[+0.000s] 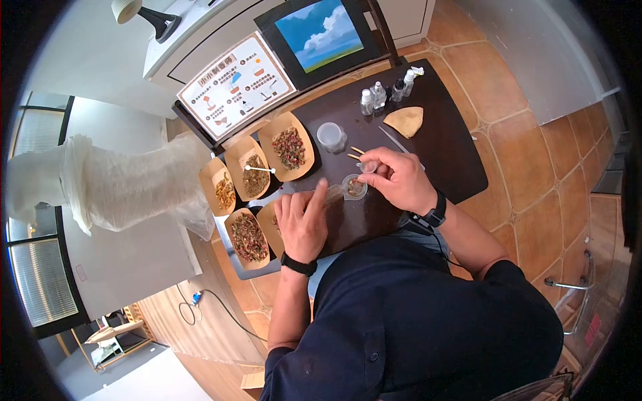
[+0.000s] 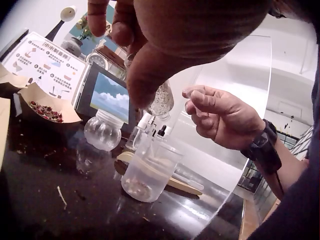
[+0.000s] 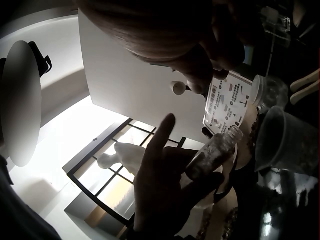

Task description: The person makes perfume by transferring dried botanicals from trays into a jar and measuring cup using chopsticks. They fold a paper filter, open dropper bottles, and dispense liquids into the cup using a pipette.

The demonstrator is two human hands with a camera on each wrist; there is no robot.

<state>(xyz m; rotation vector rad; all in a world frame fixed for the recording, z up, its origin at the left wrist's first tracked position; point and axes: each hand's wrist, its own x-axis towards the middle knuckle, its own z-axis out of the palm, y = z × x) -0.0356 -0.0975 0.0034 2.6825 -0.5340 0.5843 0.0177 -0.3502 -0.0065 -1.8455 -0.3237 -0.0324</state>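
Note:
My left hand (image 1: 302, 224) grips a small glass bottle (image 3: 212, 154) holding bits of dried herbs, its index finger stretched out. The bottle tilts mouth-down over a clear plastic cup (image 2: 152, 170) with some dried bits at its bottom. My right hand (image 2: 222, 117) hovers close to the cup, thumb and index finger brought together and the other fingers curled; nothing shows between them in the left wrist view. Behind the cup lie wooden tongs (image 2: 185, 186). A round clear jar with a pale lid (image 1: 331, 137) stands farther back.
Paper trays of dried flowers and herbs (image 1: 289, 148) line the left side, one with a white spoon (image 1: 259, 169). Several small bottles (image 1: 378, 95) and a folded tan piece (image 1: 404, 121) sit at the back right. An instruction sign (image 1: 235, 83) and a screen (image 1: 319, 33) stand behind.

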